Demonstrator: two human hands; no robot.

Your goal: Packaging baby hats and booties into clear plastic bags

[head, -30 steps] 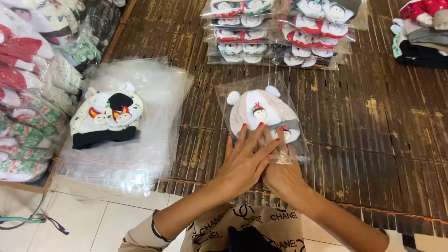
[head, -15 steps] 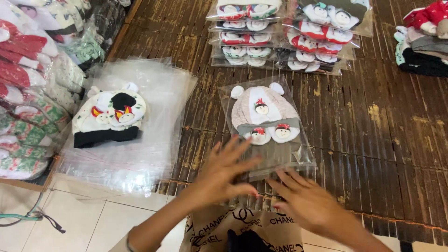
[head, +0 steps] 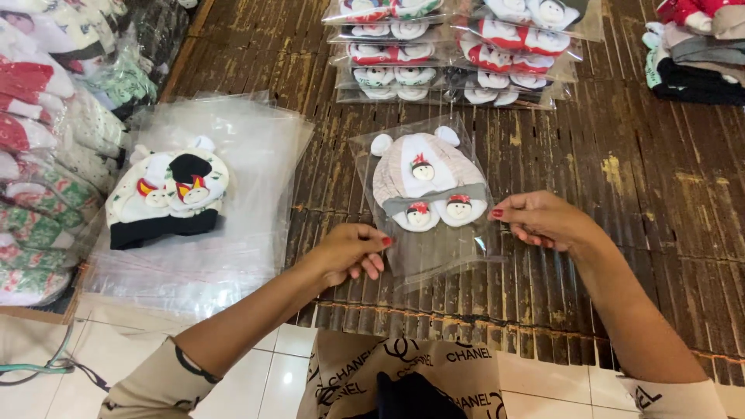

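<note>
Left hand [head: 351, 252] at seven o'clock of the bag [head: 425, 203], fingers curled, pinching its lower left edge; a second ago it lay flat on the bag. Right hand [head: 543, 219] at three o'clock, likewise moved off the top, pinching the right edge. Bag, clear, with a bear-eared hat [head: 423, 174] inside, lies on the slatted table [head: 621, 233], flattened (pressing appears done). Empty bags [head: 256, 163] and loose hats [head: 167, 198] at nine o'clock. Packed stacks [head: 458, 54] at twelve.
</note>
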